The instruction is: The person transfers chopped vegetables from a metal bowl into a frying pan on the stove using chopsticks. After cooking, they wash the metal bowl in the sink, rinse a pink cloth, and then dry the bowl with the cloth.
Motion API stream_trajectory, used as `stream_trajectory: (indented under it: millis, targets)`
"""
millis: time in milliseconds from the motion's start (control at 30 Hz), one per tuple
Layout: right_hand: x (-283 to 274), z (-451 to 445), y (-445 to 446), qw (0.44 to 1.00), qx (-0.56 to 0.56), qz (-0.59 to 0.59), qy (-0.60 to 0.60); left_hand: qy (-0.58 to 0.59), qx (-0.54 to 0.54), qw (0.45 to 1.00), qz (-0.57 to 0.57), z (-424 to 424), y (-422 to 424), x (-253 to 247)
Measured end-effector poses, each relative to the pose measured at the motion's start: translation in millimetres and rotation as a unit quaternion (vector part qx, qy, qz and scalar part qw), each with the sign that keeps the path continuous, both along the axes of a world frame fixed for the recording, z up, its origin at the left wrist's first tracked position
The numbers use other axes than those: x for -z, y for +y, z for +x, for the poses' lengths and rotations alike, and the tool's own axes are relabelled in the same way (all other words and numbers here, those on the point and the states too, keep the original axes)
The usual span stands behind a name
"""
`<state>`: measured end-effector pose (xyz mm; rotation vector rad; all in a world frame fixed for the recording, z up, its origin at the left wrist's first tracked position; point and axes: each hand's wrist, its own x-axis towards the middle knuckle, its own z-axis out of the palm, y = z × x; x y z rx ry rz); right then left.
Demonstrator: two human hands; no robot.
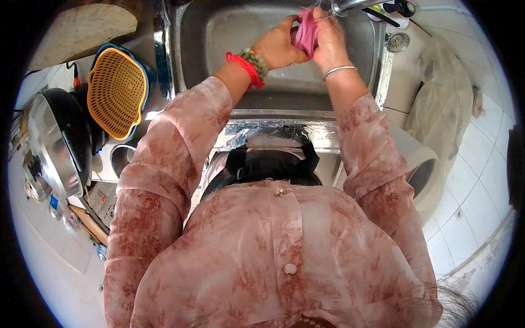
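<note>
Over the stainless steel sink basin (pixel 246 96), a wet pink cloth (pixel 307 33) is bunched between my two hands. My left hand (pixel 281 47), with red cord and green beads at the wrist, grips the cloth from the left. From the right, my right hand (pixel 328 39) grips it too, a silver bangle on that wrist. The metal faucet spout (pixel 348 7) reaches in from the upper right, close beside my right hand, and water splashes at the cloth's top. Parts of the fingers are hidden by the cloth.
An orange plastic colander (pixel 119 92) nested in a blue basin stands left of the sink. Farther left are a black wok (pixel 67 135) and a steel bowl or lid (pixel 51 147). At the right lie a sink strainer (pixel 397 42) and a translucent plastic bag (pixel 441 98) near the tiled wall.
</note>
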<state>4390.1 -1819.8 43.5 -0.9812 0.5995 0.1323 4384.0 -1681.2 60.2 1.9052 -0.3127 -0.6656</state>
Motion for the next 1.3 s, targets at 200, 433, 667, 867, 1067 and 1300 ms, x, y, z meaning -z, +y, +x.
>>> stream_trajectory:
  millis: [200, 433, 667, 867, 1067, 1300]
  targets:
    - [43, 15, -34, 0.993, -0.052, 0.052, -0.096, 0.28, -0.078, 0.941, -0.171, 10, -18, -26]
    - [-25, 20, -13, 0.989, 0.1, -0.028, -0.107, 0.279, -0.252, 0.893, -0.249, 40, -43, -25]
    - [-56, 25, -42, 0.984, 0.148, 0.083, -0.051, 0.267, -0.074, 0.938, -0.21, 30, -55, -59]
    - [-72, 36, -71, 0.977, 0.156, 0.127, -0.067, 0.387, -0.105, 0.862, -0.31, 21, -19, -66]
    - [-68, 1, -100, 0.932, 0.253, 0.232, -0.114, 0.451, -0.131, 0.776, -0.421, -19, 16, -77]
    - [-85, -46, 7, 0.968, -0.066, 0.2, -0.139, 0.492, -0.167, 0.729, -0.446, -59, 13, -91]
